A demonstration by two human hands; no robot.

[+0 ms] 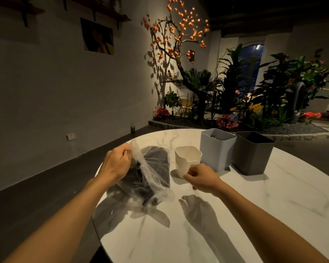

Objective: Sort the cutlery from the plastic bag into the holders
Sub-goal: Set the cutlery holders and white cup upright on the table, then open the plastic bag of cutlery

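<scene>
A clear plastic bag with dark cutlery inside sits on the left part of the white marble table. My left hand pinches the bag's upper edge and lifts it. My right hand hovers above the table, just right of the bag, with its fingers curled and nothing visible in them. Three holders stand behind it in a row: a small white one, a taller light blue one and a dark grey one.
The round table's edge curves close on the left, beside a dark floor. A planted bed with a tree bearing orange fruit and flowers fills the background. The near half of the table holds only the shadows of my arms.
</scene>
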